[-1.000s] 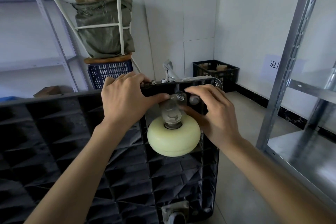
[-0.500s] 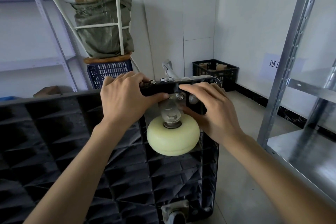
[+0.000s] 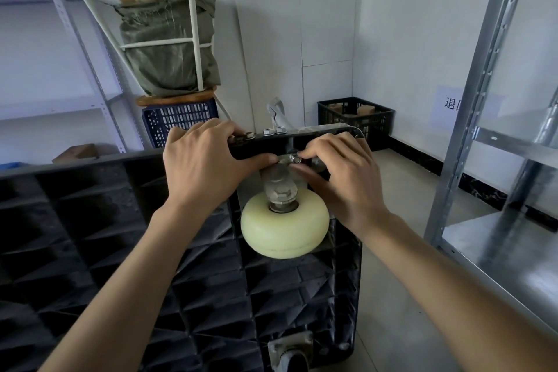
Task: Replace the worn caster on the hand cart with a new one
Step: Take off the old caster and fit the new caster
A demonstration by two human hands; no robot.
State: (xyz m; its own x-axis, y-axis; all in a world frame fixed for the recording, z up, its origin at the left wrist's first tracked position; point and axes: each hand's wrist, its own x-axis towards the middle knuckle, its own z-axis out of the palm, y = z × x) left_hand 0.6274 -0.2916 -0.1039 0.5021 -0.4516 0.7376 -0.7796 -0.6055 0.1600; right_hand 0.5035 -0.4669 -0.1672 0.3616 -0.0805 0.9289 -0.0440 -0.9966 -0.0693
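- The right hand (image 3: 338,178), right of centre in the frame, pinches a small silver nut (image 3: 293,158) between thumb and forefinger at the caster's mounting plate; its other fingers curl loosely above.
- The left hand (image 3: 205,169), just left of centre, grips the top edge of the hand cart (image 3: 120,251), fingers curled over the rim and thumb pressed against the plate beside the nut.
- The caster (image 3: 284,225), a cream wheel on a metal fork with a hex nut at its axle, stands out from the cart's ribbed black underside, directly below both hands at the centre of the frame.
- Three more nuts (image 3: 267,132) sit in a row on the cart's top edge, between the two hands.
- A second caster (image 3: 291,350) shows at the bottom edge of the frame, partly cut off.
- Behind, upper left, a green sack (image 3: 169,48) rests on a blue crate (image 3: 179,122); a black crate (image 3: 356,118) stands in the corner, and metal shelving (image 3: 495,100) runs down the right side.
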